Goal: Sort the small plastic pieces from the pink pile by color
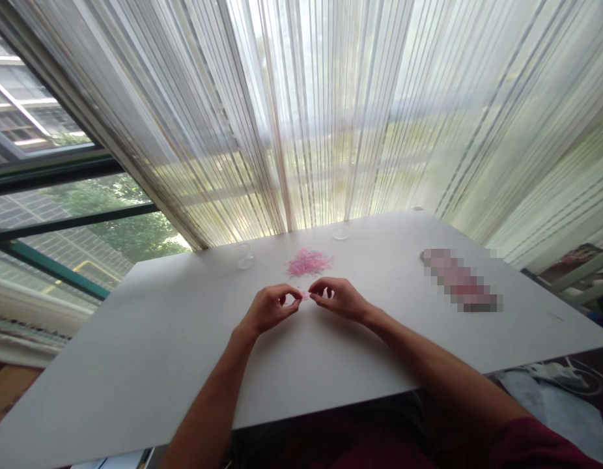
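My left hand (277,306) and my right hand (339,298) meet over the middle of the table, each with thumb and forefinger pinched together. Between the two sets of fingertips is a small pink piece (305,296), too small to make out its exact kind. Just beyond my hands lies a loose pile of thin pink strips (308,262), with some pale and greyish bits among them. A clear round dish (243,256) sits behind my left hand, and a second clear round dish (340,234) is near the table's far edge.
The white table (184,365) reaches the sheer striped curtain (321,130) at its far edge. A pixelated reddish long object (460,280) lies on the right side. An open window (77,215) is at the left. Cables (570,374) show below the table's right edge.
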### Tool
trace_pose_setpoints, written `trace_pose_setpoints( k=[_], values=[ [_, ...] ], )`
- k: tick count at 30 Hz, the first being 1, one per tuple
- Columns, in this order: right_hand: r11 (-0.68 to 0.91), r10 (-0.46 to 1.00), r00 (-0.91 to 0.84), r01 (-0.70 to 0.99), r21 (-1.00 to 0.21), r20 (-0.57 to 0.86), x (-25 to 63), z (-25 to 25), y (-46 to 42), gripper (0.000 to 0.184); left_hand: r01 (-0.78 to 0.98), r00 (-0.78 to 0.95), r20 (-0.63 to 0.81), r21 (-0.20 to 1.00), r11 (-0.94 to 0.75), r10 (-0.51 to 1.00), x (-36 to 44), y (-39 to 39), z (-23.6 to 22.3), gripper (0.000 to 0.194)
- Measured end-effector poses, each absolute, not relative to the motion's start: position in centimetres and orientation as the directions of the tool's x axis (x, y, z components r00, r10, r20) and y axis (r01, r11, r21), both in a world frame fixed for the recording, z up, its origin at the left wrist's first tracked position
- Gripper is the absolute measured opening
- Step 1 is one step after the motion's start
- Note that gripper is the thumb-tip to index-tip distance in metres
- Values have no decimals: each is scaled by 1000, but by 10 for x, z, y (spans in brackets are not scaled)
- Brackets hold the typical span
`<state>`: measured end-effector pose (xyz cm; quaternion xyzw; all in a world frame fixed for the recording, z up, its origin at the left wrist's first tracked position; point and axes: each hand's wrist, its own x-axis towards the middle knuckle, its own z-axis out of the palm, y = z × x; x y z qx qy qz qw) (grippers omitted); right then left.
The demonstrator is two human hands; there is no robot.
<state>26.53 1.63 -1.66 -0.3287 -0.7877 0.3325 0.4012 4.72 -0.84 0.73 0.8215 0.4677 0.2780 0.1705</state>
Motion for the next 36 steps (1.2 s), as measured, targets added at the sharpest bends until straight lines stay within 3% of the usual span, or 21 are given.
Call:
trace_pose_setpoints(
  k=[7, 14, 28, 36],
  values=[
    [664, 735, -428, 297, -686, 526, 275, -15, 22, 12, 721, 406, 288, 482, -497, 867, 38, -2, 2, 16],
    [669, 740, -388, 351, -655, 549, 287, -15, 29, 14, 772, 387, 266, 430, -468, 883, 37, 0, 0, 16],
    [618, 786, -307, 367, -695, 537, 298, -15, 40, 17, 772, 394, 244, 435, -464, 886, 35, 1, -3, 19],
    [474, 864, -82, 463, -749, 496, 315, -23, 63, 19, 808, 268, 403, 400, -432, 875, 23, 7, 4, 25]
  ],
)
